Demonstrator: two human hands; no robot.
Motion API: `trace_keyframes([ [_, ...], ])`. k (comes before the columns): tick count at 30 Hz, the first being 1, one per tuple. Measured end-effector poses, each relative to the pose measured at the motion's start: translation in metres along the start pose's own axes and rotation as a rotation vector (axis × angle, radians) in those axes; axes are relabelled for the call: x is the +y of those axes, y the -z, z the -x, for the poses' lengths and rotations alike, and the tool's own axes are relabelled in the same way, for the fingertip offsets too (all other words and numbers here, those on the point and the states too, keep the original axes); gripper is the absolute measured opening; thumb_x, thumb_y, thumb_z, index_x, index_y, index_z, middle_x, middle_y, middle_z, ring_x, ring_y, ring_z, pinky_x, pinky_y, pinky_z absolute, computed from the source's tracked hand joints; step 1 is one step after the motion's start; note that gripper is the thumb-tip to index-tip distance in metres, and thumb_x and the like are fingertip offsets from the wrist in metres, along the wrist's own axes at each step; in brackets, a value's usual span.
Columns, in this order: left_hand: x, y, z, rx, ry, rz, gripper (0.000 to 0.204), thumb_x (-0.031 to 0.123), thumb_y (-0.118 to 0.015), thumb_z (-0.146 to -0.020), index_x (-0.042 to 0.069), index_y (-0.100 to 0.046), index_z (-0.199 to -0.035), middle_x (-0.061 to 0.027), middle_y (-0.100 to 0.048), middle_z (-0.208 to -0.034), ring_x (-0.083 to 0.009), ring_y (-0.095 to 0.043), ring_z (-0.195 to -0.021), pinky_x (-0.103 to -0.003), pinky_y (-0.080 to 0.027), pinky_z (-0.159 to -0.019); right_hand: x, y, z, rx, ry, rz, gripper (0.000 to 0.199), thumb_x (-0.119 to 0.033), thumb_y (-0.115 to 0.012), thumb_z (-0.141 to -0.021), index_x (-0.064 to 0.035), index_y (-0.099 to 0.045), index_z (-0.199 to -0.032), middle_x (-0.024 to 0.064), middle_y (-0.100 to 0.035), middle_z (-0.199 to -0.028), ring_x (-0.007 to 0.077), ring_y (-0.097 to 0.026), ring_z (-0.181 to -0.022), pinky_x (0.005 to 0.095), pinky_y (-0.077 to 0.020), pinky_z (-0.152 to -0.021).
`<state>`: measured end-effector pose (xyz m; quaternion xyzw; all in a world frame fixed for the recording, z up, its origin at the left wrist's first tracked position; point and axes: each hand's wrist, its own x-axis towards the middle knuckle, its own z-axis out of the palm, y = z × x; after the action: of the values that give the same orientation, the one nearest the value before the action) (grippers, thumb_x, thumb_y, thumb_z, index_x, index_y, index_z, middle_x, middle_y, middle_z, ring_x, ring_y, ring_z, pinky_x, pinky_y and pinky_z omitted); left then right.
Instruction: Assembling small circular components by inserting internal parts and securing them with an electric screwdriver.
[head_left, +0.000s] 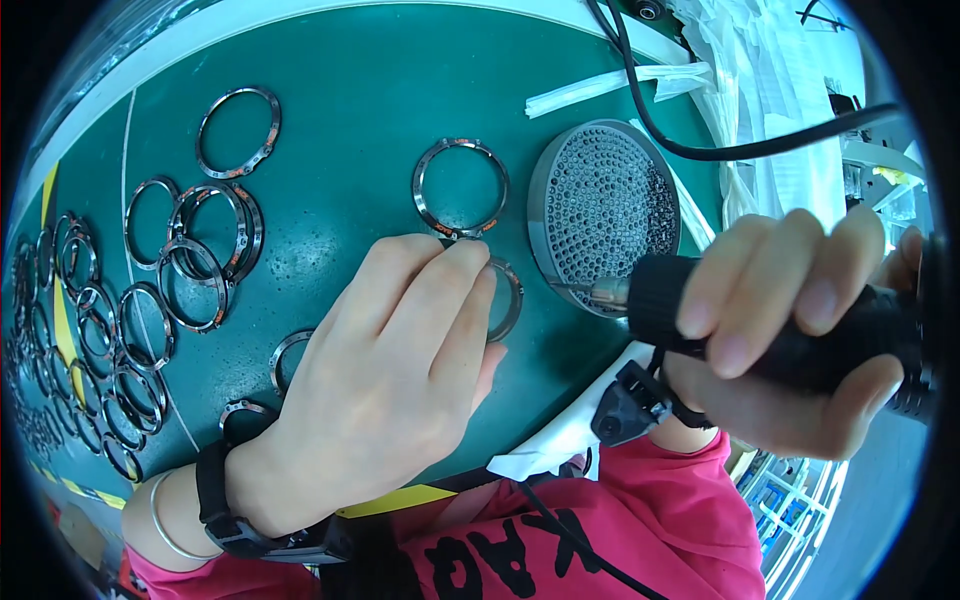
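The left hand [385,375] lies flat over a metal ring [508,298] on the green mat [350,100], fingers together and pressing down on the ring's near edge, so only the ring's right arc shows past the fingertips. The right hand [790,330] grips a black electric screwdriver [780,325] held level, fingers wrapped tight around its barrel, its bit [572,288] pointing left toward the ring and ending just beside it, over the lower rim of a round screw tray [605,210]. The tray stands tilted just right of the ring, its holes filled with tiny screws. Another ring [460,187] lies just beyond the fingertips, apart from the held one. A lone ring [238,132] sits farther left, and a heap of overlapping rings [150,300] spreads along the mat's left side. A black cable [740,148] curves over the tray's top. White plastic bags [760,70] lie at the upper right.
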<state>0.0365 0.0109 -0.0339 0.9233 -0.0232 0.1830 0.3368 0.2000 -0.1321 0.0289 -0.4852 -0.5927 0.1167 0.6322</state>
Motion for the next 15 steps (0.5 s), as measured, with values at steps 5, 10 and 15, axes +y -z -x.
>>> trace_keyframes([
  [5, -0.0004, 0.0003, -0.0004, 0.006, -0.006, 0.000, 0.051, 0.004, -0.079, -0.060, -0.006, -0.063, -0.107, -0.0153, -0.059, -0.118, -0.0350, -0.058, -0.096, -0.041, -0.051, -0.079, -0.0015, -0.0002, 0.0014, 0.013, -0.019, -0.038, 0.055, -0.033, -0.053, -0.096, -0.0018, -0.034, -0.137, 0.0116, -0.049, -0.094, 0.0173, -0.058, -0.058, 0.0311, -0.0511, -0.050],
  [10, -0.0015, 0.0013, -0.0001, -0.004, 0.000, -0.003, 0.052, 0.005, -0.080, -0.059, -0.006, -0.063, -0.107, -0.0157, -0.059, -0.117, -0.0350, -0.058, -0.096, -0.041, -0.051, -0.078, 0.0034, -0.0007, -0.0001, 0.016, -0.037, -0.084, 0.055, -0.032, -0.054, -0.096, -0.0009, -0.034, -0.137, 0.0118, -0.049, -0.094, 0.0171, -0.057, -0.058, 0.0317, -0.0505, -0.050],
  [15, -0.0013, 0.0025, -0.0022, -0.005, -0.014, 0.004, 0.052, 0.004, -0.079, -0.060, -0.008, -0.062, -0.107, -0.0164, -0.059, -0.116, -0.0353, -0.058, -0.097, -0.041, -0.051, -0.078, 0.0032, 0.0019, -0.0029, 0.025, -0.056, -0.111, 0.056, -0.032, -0.054, -0.096, -0.0001, -0.033, -0.137, 0.0119, -0.049, -0.094, 0.0170, -0.056, -0.057, 0.0323, -0.0498, -0.050],
])
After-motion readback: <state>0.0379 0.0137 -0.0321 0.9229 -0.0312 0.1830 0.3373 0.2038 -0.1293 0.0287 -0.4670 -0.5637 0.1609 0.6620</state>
